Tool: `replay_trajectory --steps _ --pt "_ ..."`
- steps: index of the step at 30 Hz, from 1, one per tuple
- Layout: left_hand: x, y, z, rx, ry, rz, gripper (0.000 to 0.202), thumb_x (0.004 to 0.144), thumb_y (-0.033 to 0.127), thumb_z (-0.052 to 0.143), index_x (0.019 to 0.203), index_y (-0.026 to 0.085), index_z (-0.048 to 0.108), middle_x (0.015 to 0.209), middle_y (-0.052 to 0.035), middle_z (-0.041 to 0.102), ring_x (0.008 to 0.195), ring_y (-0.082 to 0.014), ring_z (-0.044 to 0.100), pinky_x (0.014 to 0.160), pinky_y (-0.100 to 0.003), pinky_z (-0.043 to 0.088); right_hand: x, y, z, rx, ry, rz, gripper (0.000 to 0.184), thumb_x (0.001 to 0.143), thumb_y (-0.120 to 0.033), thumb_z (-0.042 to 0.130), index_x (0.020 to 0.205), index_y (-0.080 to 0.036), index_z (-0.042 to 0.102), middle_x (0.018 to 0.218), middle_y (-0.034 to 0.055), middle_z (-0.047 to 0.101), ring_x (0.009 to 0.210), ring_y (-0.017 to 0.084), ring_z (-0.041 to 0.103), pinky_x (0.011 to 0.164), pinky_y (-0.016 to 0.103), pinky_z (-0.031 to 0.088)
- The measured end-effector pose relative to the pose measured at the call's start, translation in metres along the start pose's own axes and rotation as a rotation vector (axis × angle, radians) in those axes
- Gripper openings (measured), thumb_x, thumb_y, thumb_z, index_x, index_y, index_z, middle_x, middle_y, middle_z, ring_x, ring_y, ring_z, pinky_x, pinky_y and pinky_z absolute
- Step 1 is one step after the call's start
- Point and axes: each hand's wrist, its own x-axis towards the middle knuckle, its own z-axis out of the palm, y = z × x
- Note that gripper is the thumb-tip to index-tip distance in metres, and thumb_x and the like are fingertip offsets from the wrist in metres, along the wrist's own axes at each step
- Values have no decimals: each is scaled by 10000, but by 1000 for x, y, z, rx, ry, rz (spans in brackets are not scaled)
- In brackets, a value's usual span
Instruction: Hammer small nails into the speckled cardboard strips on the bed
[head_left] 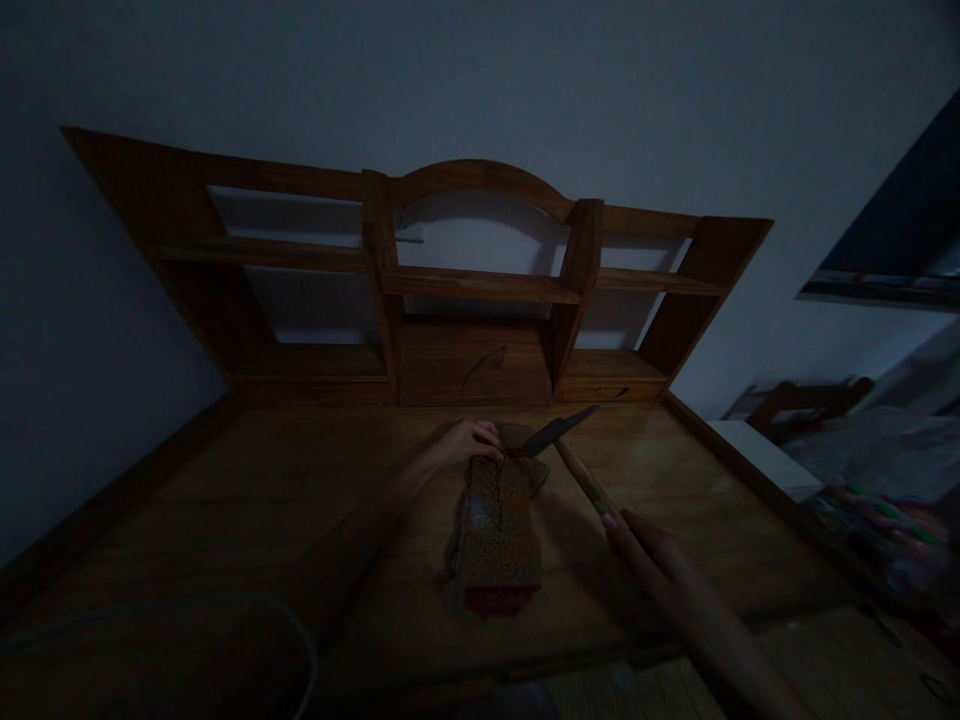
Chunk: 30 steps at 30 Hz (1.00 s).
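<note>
The scene is very dark. A patterned, dotted piece of cloth lies on a wooden desk, with a red edge at its near end. My left hand rests on the cloth's far end, fingers curled and pressing on it. My right hand is closed round a long wooden handle of a tool. The tool's dark pointed metal head hovers just beyond the cloth's far end, close to my left fingers.
A wooden hutch with shelves stands at the back of the desk against a white wall. A raised wooden rim borders the desk's right side. A wooden chair and colourful clutter lie to the right. A white cable curves at the near left.
</note>
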Motion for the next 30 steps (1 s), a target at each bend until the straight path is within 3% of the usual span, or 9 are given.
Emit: replay_trajectory --steps 3,9,15,26,30 --pt "-2 2 -4 -27 -12 -40 221 696 350 715 787 150 745 847 -59 667 832 -164 593 782 -256 430 -1 2 -1 20 -8 8 363 880 -504 417 870 -215 637 738 60 684 746 238 650 676 316 492" --pt "-5 5 -6 -107 -25 -126 266 725 351 683 854 121 724 906 -78 686 814 -161 608 750 -253 454 -3 18 2 20 17 19 383 850 -504 477 1041 -208 628 1032 106 680 1029 282 597 878 386 453" --pt "-3 0 -2 -55 1 -109 226 739 325 666 794 112 720 826 -64 665 743 -142 596 666 -229 448 -2 14 2 -5 9 -3 310 871 -469 473 962 -222 637 965 76 699 958 264 629 793 331 484" --pt "-6 -10 4 -104 57 -58 189 720 298 689 776 121 725 837 -82 678 804 -171 619 744 -268 469 -6 15 2 -3 55 -33 379 786 -528 530 955 -216 662 974 105 698 953 288 628 818 377 492" --pt "-6 -11 -1 -243 17 -143 315 704 297 703 956 109 696 890 -99 689 805 -179 637 771 -303 489 -6 1 -1 42 66 -19 368 788 -547 508 842 -221 671 820 88 713 813 266 656 735 347 513"
